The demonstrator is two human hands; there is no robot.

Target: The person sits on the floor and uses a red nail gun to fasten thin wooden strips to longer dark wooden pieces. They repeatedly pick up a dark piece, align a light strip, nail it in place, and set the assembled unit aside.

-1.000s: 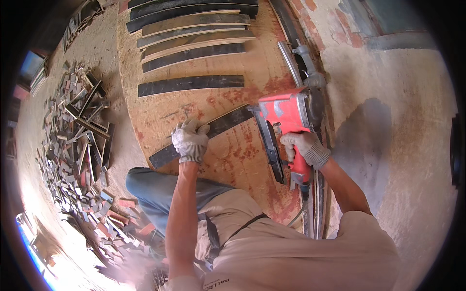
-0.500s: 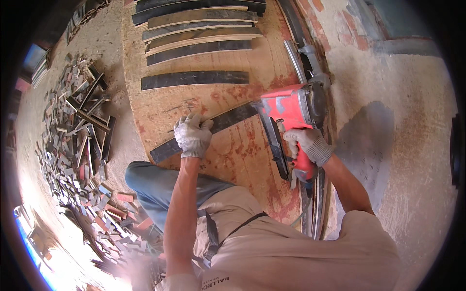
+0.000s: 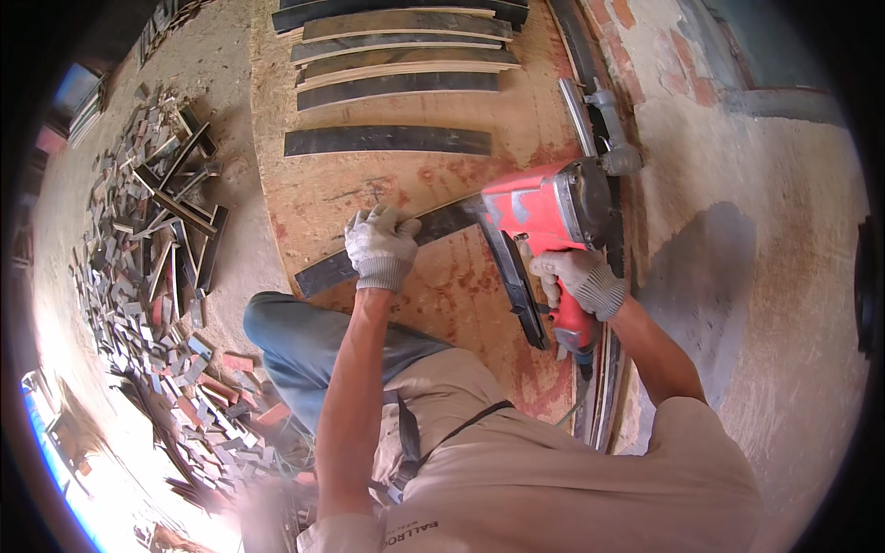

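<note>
A long dark strip of wood (image 3: 446,227) lies slantwise on the reddish-stained plywood board (image 3: 442,290). My gloved left hand (image 3: 382,245) is closed over the middle of this strip, fingers curled round its far edge. In my gloved right hand (image 3: 583,279) is the handle of a red nail gun (image 3: 533,210), fingers wrapped around it. The gun's nose is at the strip's right end, and the black magazine (image 3: 513,281) slants down toward me. Whether the nose presses on the wood cannot be made out.
Beyond the held strip lies a single dark strip (image 3: 387,141), with several stacked strips (image 3: 406,63) farther back. Offcuts (image 3: 138,276) are heaped on the floor at left. A plastered wall (image 3: 784,276) runs along the right. Metal bars (image 3: 573,111) lie beside the board's right edge.
The view has shifted slightly. Relative to the board, the nail gun has moved a little left along the strip. My left hand stays on the strip, which has not visibly moved.
</note>
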